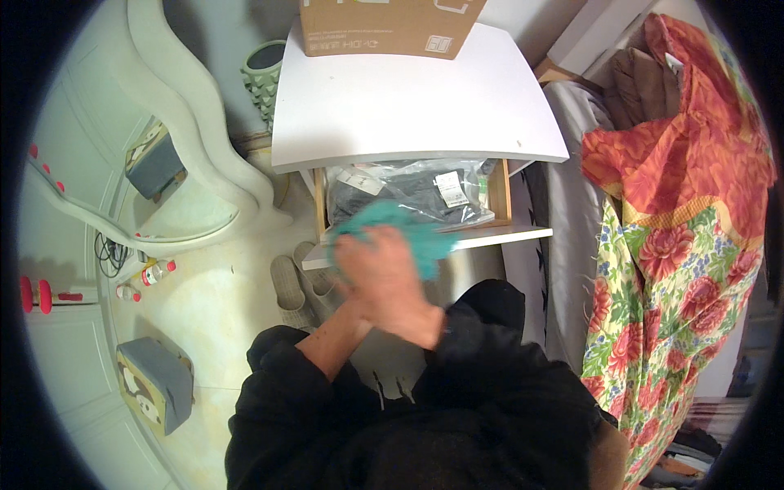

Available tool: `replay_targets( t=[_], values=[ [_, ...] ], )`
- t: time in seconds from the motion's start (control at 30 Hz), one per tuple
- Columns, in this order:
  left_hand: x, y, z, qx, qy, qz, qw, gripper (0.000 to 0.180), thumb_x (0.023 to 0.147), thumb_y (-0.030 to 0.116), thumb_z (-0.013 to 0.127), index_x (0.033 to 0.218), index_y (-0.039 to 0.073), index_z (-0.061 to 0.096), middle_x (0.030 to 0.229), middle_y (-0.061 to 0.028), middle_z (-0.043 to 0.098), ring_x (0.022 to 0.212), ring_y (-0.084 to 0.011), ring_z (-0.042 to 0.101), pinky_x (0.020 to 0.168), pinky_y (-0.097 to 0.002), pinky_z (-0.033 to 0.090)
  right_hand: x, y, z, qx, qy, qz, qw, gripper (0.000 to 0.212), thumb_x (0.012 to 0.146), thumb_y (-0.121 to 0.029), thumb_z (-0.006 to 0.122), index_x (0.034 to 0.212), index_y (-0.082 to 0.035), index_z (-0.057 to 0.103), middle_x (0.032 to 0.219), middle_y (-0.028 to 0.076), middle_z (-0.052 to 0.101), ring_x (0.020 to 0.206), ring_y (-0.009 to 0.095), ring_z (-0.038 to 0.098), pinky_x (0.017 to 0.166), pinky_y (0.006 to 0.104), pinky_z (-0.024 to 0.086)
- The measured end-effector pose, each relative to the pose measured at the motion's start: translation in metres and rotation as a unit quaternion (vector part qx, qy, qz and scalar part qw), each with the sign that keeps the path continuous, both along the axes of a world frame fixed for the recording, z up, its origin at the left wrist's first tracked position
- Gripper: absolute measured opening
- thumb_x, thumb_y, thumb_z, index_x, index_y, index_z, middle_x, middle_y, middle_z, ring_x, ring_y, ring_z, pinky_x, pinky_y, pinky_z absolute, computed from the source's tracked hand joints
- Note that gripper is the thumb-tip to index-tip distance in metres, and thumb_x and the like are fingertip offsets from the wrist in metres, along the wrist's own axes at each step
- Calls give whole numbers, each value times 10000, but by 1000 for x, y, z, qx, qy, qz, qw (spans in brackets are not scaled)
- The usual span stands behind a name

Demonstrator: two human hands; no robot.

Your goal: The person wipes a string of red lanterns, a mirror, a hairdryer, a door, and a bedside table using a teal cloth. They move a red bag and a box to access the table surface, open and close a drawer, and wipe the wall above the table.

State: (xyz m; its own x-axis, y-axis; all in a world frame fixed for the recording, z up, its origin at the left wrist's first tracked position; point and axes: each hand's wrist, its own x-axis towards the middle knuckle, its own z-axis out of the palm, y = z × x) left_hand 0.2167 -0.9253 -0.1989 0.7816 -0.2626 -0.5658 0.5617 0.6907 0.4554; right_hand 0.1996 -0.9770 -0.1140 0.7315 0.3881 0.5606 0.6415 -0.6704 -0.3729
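Observation:
My right hand (388, 278), smeared by motion, grips a teal cloth (429, 249) in front of the drawer. The cloth spreads out past my fingers on both sides and covers part of the drawer front. Beneath and beside it, my left hand (353, 314) crosses at the wrist; its fingers are hidden behind the right hand and the cloth. The pulled-out drawer (523, 235) belongs to a white cabinet (392, 106). Inside lies a clear plastic bag (408, 194) of dark grey fabric, with white labels on it.
A cardboard box (384, 33) stands on the cabinet top. At right, a red floral quilt (670, 237) lies on a bed. Slippers (287, 282) rest on the floor beneath the drawer. A white-framed mirror (163, 147), a bottle (158, 273) and a grey stool (159, 384) are at left.

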Motion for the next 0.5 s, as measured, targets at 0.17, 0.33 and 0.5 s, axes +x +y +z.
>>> replay_targets(
  t=[0.17, 0.33, 0.5],
  values=[
    [3, 4, -9, -15, 3, -35, 999, 280, 978, 190, 574, 1207, 29, 550, 1221, -106, 622, 1116, -239, 609, 1000, -390, 502, 17, 36, 12, 43, 23, 173, 984, 435, 671, -96, 667, 1101, -47, 617, 1186, 98, 568, 1105, 350, 509, 980, 480, 412],
    [1, 6, -16, -36, 11, -59, 998, 291, 971, 188, 586, 1211, 26, 552, 1216, -104, 625, 1107, -238, 612, 987, -386, 511, 1, -50, 21, 212, 220, 243, 921, 184, 822, -90, 657, 990, -25, 620, 970, 108, 580, 864, 267, 560, 784, 366, 465],
    [1, -3, -2, -22, -4, -33, 999, 266, 976, 125, 555, 1193, -28, 552, 1208, -166, 621, 1133, -292, 616, 1021, -429, 503, -46, -143, -10, 298, 547, -137, 770, 213, 911, -202, 605, 952, 6, 614, 846, 1, 566, 810, 103, 526, 724, 249, 436]
  ],
)
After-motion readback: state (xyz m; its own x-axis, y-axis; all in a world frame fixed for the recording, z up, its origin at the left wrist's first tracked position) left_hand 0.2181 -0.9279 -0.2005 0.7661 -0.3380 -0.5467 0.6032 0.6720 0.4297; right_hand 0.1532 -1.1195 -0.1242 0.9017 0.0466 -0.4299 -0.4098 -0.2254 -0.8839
